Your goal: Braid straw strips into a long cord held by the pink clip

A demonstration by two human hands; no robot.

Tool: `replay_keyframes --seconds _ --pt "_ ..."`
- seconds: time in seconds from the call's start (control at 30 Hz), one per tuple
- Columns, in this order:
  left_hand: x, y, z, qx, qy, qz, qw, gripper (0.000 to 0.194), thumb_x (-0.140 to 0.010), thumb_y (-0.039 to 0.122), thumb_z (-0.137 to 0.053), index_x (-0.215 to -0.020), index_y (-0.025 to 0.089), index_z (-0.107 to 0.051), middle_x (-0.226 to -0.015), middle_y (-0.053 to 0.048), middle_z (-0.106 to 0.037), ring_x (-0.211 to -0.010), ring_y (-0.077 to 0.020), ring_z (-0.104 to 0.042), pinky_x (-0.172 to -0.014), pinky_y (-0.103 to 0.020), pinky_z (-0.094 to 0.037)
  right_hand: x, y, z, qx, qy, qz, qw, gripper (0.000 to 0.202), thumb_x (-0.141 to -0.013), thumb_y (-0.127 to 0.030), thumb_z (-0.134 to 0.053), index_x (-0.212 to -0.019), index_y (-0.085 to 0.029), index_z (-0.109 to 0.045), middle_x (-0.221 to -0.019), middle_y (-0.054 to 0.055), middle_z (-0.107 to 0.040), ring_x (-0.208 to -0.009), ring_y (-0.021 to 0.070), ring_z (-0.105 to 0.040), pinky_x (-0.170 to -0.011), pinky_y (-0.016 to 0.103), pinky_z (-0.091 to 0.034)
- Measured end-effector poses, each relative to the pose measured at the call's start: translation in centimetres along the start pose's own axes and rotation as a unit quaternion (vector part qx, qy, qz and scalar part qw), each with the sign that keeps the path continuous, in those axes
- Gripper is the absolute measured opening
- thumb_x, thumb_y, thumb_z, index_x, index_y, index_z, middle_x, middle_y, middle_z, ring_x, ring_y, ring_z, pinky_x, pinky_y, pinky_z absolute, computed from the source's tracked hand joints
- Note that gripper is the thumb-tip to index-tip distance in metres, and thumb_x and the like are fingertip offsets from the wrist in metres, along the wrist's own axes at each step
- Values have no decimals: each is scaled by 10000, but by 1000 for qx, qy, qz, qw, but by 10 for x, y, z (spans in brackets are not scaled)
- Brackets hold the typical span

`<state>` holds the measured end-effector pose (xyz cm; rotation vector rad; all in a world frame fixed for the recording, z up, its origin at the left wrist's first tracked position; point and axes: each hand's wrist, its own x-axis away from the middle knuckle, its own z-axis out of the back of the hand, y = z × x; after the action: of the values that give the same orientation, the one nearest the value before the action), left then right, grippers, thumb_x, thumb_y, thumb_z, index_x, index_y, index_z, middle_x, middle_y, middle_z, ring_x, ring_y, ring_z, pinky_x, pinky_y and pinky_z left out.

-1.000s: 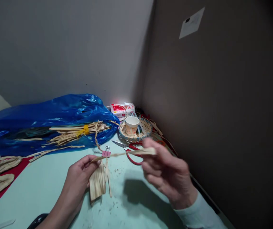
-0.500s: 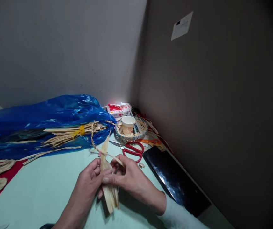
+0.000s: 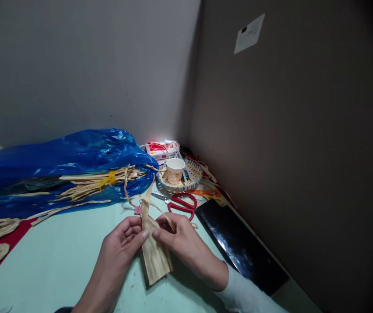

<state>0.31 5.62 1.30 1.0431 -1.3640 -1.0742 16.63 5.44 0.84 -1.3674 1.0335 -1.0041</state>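
A flat strip of dried pale leaf (image 3: pixel 155 256), wide at the bottom and tapering to a point at the top, is held upright between my hands. My left hand (image 3: pixel 126 241) pinches its left edge, thumb on the front and fingers curled behind. From the other side my right hand (image 3: pixel 179 239) grips the right edge, also thumb in front. A thin strand runs from the strip's upper part toward my right fingers, partly hidden there. Just beyond my hands lie scissors with red handles (image 3: pixel 183 205) and a small pink piece (image 3: pixel 138 210).
A blue plastic bag (image 3: pixel 75 152) lies at the back left, with a tied bundle of dried strips (image 3: pixel 98 180) on it. Behind the scissors, a paper cup (image 3: pixel 175 171) stands in a woven basket (image 3: pixel 196 176). A black glossy slab (image 3: pixel 235 243) lies right, orange scissors (image 3: pixel 210 194) behind it.
The leaf strip has been spread wider and flatter, its broad face now turned toward me. My hands have moved slightly apart, with my left thumb shifted to its left edge.
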Motion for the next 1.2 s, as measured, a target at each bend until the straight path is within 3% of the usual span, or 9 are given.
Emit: replay_keyframes --seconds 0.13,0.53,0.8,0.97,1.2 --pt "1 -2 2 -34 -2 -11 999 314 -661 400 -812 -832 183 -662 -719 16 -656 -731 -177 -631 -701 -261 -493 2 -1 -1 9 1 -14 1000 325 -829 -416 -648 -685 -171 -491 -650 -45 -382 -619 109 -329 -556 258 -250" --pt "3 1 2 -30 -28 -21 999 310 -692 431 -793 -849 200 -659 -802 -2 -677 -793 -198 -623 -767 -284 -498 -3 10 0 -12 21 -2 1000 423 -769 -531 -742 -717 -164 -537 -672 -41 -423 -658 117 -370 -584 241 -288" --pt "1 5 3 -34 -31 -12 999 259 -625 322 -842 -773 191 -675 -751 3 -682 -749 -183 -630 -712 -249 -497 -1 0 -2 -94 -9 -39 995 458 -671 -530 -813 -680 -150 -558 -665 -34 -479 -638 105 -372 -601 247 -282" --pt "1 17 1 -32 -22 -3 999 253 -534 308 -856 -691 190 -697 -694 -4 -688 -693 -196 -640 -665 -258 -514 1 -7 -1 -148 -27 -79 985 460 -617 -503 -855 -658 -161 -550 -572 -71 -423 -548 78 -307 -564 246 -253" --pt "-5 13 6 -60 32 -31 997 185 -521 270 -823 -638 189 -706 -618 3 -686 -608 -177 -603 -590 -235 -481 6 -13 1 -191 -102 -57 975 373 -692 -428 -825 -754 -153 -581 -648 -45 -443 -535 67 -276 -485 236 -167"
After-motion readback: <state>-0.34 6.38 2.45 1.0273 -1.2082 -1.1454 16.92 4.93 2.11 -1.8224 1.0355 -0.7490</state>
